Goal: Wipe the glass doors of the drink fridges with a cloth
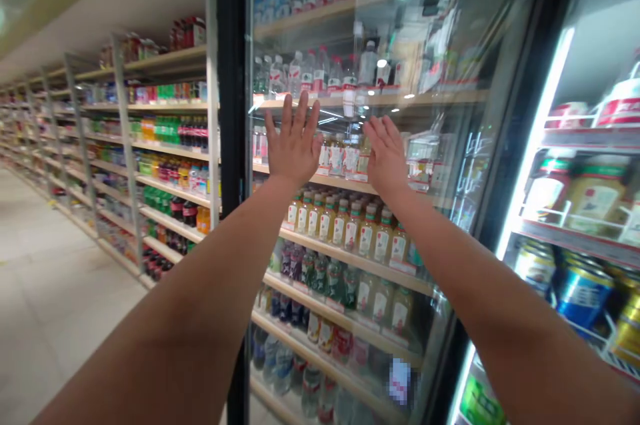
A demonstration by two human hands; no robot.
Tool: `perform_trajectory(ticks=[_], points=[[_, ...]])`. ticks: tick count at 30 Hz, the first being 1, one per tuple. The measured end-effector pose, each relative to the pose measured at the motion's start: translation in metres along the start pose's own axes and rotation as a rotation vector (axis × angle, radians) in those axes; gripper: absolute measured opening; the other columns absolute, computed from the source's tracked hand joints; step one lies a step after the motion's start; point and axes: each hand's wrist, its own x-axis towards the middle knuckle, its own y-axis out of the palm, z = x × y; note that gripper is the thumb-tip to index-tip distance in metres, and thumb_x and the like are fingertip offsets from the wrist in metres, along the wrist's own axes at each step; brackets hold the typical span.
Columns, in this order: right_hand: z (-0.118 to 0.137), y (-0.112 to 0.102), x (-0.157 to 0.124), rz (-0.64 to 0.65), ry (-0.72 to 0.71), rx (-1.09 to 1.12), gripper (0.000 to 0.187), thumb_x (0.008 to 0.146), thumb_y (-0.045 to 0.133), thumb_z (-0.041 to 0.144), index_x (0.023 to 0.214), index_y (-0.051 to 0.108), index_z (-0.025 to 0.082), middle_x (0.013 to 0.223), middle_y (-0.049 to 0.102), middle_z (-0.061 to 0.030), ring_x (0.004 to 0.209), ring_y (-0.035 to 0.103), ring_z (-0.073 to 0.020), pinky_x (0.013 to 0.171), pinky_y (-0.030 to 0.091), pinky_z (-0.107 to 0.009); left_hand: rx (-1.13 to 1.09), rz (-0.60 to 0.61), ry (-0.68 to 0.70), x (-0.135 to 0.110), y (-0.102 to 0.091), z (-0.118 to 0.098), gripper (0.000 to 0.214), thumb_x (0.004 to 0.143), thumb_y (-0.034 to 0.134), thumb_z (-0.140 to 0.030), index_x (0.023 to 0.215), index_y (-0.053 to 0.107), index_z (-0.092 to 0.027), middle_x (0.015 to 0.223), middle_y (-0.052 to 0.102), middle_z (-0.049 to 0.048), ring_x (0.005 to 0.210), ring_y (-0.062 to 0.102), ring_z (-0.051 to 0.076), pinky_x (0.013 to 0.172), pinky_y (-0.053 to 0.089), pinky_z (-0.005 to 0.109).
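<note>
Both my arms reach forward to a glass cooler door that stands swung out. My left hand is open, fingers stretched up and flat against the glass. My right hand is open too, fingers together and pressed on the glass just to the right of the left one. Neither hand holds anything. Through the glass I see shelves of drink bottles, yellow ones at hand height and water bottles above.
The door's black frame edge stands upright at left of my hands. The lit cooler interior with cans and jars is at right. A long aisle of drink shelves runs back at left beside a pale tiled floor.
</note>
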Motion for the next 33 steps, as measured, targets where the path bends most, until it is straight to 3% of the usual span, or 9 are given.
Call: perform_trajectory(ticks=[3, 6, 11, 13, 18, 22, 28, 31, 33], points=[[0.011, 0.004, -0.003, 0.045, -0.066, 0.020, 0.065, 0.094, 0.038, 0.007, 0.154, 0.050, 0.027, 0.158, 0.050, -0.0034, 0.155, 0.032, -0.0252, 0.127, 0.031, -0.057, 0.001, -0.018, -0.062, -0.002, 0.000, -0.002, 0.069, 0.096, 0.032, -0.037, 0.163, 0.021, -0.029, 0.171, 0.012, -0.0092, 0.159, -0.006, 0.021, 0.129, -0.014, 0.054], [0.012, 0.003, 0.016, 0.114, -0.169, 0.020, 0.064, 0.093, 0.039, 0.006, 0.151, 0.053, 0.030, 0.156, 0.052, 0.0007, 0.153, 0.036, -0.0235, 0.127, 0.032, -0.055, -0.015, -0.029, -0.053, -0.003, -0.001, -0.003, 0.068, 0.099, 0.033, -0.040, 0.165, 0.023, -0.025, 0.172, 0.011, -0.0028, 0.159, -0.002, 0.025, 0.126, -0.019, 0.052], [0.006, 0.002, 0.065, 0.048, 0.027, -0.041, 0.063, 0.093, 0.033, 0.004, 0.153, 0.049, 0.014, 0.161, 0.045, -0.0087, 0.156, 0.027, -0.0281, 0.130, 0.024, -0.055, -0.014, 0.011, -0.059, -0.003, -0.001, -0.002, 0.068, 0.098, 0.023, -0.046, 0.162, 0.021, -0.025, 0.171, 0.006, -0.0091, 0.159, -0.008, 0.023, 0.129, -0.014, 0.058], [0.016, 0.007, 0.068, 0.047, 0.022, -0.058, 0.060, 0.096, 0.033, 0.005, 0.154, 0.047, 0.011, 0.163, 0.041, -0.0100, 0.158, 0.024, -0.0277, 0.132, 0.021, -0.051, -0.001, -0.003, -0.072, -0.003, 0.003, -0.001, 0.070, 0.100, 0.017, -0.047, 0.164, 0.019, -0.019, 0.171, 0.005, -0.0078, 0.158, -0.014, 0.018, 0.128, -0.020, 0.048], [0.031, 0.016, 0.076, 0.184, -0.213, -0.018, 0.062, 0.094, 0.038, 0.004, 0.152, 0.050, 0.023, 0.163, 0.043, -0.0017, 0.156, 0.030, -0.0222, 0.131, 0.024, -0.047, 0.046, -0.106, -0.164, -0.003, 0.014, 0.000, 0.079, 0.101, -0.004, -0.052, 0.163, 0.013, -0.006, 0.171, 0.004, -0.0058, 0.144, -0.037, 0.003, 0.123, -0.027, 0.028], [0.030, 0.021, 0.093, 0.077, -0.085, -0.031, 0.060, 0.096, 0.037, 0.003, 0.153, 0.048, 0.017, 0.164, 0.042, -0.0062, 0.156, 0.029, -0.0259, 0.131, 0.023, -0.051, 0.059, -0.102, -0.206, -0.005, 0.013, -0.004, 0.081, 0.100, -0.005, -0.052, 0.163, 0.015, -0.005, 0.171, 0.011, -0.0061, 0.136, -0.044, -0.002, 0.122, -0.027, 0.025], [0.041, 0.022, 0.088, 0.219, -0.298, -0.015, 0.056, 0.098, 0.041, 0.009, 0.151, 0.051, 0.022, 0.162, 0.044, -0.0004, 0.155, 0.031, -0.0230, 0.130, 0.027, -0.048, -0.015, -0.060, -0.227, -0.008, 0.003, -0.010, 0.075, 0.104, 0.012, -0.045, 0.164, 0.018, 0.000, 0.172, 0.005, 0.0022, 0.153, -0.023, 0.014, 0.131, -0.011, 0.038], [0.035, 0.016, 0.090, 0.185, -0.232, -0.011, 0.062, 0.092, 0.039, 0.005, 0.151, 0.050, 0.020, 0.162, 0.044, -0.0013, 0.155, 0.031, -0.0249, 0.130, 0.027, -0.050, -0.018, -0.070, -0.227, -0.009, 0.002, -0.010, 0.073, 0.103, 0.020, -0.041, 0.164, 0.020, -0.001, 0.172, 0.004, 0.0046, 0.158, -0.008, 0.021, 0.132, -0.006, 0.042], [0.036, 0.015, 0.081, 0.118, -0.126, -0.018, 0.064, 0.091, 0.037, 0.003, 0.153, 0.048, 0.016, 0.164, 0.042, -0.0039, 0.156, 0.029, -0.0266, 0.130, 0.026, -0.052, 0.018, -0.076, -0.227, -0.009, 0.003, -0.010, 0.073, 0.103, 0.018, -0.041, 0.164, 0.019, -0.001, 0.172, 0.003, 0.0033, 0.158, -0.010, 0.020, 0.132, -0.009, 0.042]])
